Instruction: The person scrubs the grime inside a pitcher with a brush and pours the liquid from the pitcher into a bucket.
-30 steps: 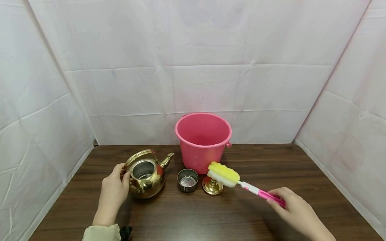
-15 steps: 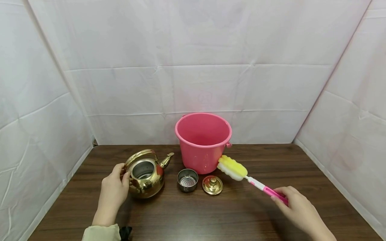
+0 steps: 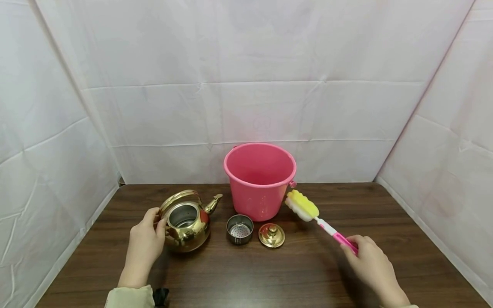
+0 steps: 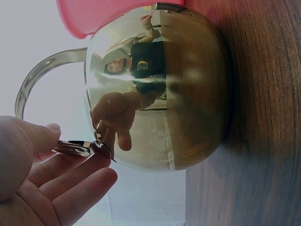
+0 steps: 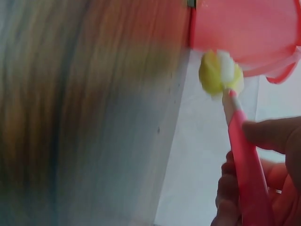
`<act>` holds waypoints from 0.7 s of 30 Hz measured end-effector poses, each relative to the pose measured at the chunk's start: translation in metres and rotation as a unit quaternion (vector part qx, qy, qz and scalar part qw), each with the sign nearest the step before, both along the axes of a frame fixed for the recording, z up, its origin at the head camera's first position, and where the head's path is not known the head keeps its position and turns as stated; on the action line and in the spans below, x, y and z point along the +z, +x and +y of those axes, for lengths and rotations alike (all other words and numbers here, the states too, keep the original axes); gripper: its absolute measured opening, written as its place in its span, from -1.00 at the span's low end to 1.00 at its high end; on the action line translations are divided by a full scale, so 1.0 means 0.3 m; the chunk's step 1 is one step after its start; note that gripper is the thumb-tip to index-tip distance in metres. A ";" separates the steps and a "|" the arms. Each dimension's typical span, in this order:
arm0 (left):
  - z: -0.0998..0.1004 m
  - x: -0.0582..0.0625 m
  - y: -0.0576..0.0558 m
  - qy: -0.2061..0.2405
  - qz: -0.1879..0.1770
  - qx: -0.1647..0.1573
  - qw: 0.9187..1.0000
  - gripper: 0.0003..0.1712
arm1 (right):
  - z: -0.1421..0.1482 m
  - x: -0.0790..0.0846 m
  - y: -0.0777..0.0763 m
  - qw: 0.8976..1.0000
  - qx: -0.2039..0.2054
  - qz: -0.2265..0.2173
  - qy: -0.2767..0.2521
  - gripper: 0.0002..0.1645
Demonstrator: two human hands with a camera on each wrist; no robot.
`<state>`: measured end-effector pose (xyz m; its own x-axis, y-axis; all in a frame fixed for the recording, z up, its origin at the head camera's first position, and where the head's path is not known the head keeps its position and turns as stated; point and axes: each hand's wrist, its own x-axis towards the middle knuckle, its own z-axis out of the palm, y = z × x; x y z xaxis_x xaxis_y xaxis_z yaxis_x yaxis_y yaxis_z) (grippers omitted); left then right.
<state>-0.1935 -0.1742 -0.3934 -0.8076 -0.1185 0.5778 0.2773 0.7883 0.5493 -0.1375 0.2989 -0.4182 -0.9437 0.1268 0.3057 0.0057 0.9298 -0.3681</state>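
Observation:
A shiny gold teapot point(image 3: 187, 237) without its lid stands on the table at left, spout pointing right. My left hand point(image 3: 144, 239) pinches the teapot's arched handle point(image 4: 75, 147) near its lower end between thumb and fingers. In my right hand point(image 3: 369, 263) is a sponge bottle brush point(image 3: 303, 206) with a yellow and white head and a pink and white handle point(image 5: 249, 169). The brush head is raised beside the bucket's right side. Between the hands sit a perforated metal tea strainer point(image 3: 239, 231) and a gold lid point(image 3: 271, 235), knob up.
A pink bucket point(image 3: 256, 203) stands behind the strainer and lid. The dark wooden table point(image 3: 246, 278) is bordered by white sheeting point(image 3: 250, 102) at the back and both sides.
My right hand has moved the brush from over the lid, away to the right and back, uncovering the lid. My left hand and the teapot have stayed in place.

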 end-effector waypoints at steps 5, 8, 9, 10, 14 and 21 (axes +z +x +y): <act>-0.001 0.004 0.002 -0.003 -0.002 -0.003 1.000 -0.76 | -0.022 -0.011 -0.009 0.999 -0.041 -0.028 -0.020 -0.58; -0.002 0.005 0.000 -0.002 -0.004 -0.001 1.000 -0.76 | -0.039 -0.015 -0.021 0.997 -0.060 -0.045 -0.035 -0.56; -0.003 0.005 -0.001 -0.001 -0.005 -0.001 1.000 -0.76 | -0.046 -0.016 -0.027 0.996 -0.064 -0.045 -0.039 -0.56; -0.004 0.005 -0.002 -0.001 -0.005 -0.001 1.000 -0.76 | -0.052 -0.016 -0.033 0.996 -0.066 -0.044 -0.041 -0.56; -0.006 0.002 -0.004 -0.003 -0.005 -0.002 1.000 -0.75 | -0.077 -0.015 -0.056 0.995 -0.073 -0.038 -0.051 -0.56; -0.008 -0.003 -0.001 -0.001 -0.010 -0.005 1.000 -0.77 | -0.098 -0.022 -0.074 0.993 -0.092 -0.044 -0.064 -0.58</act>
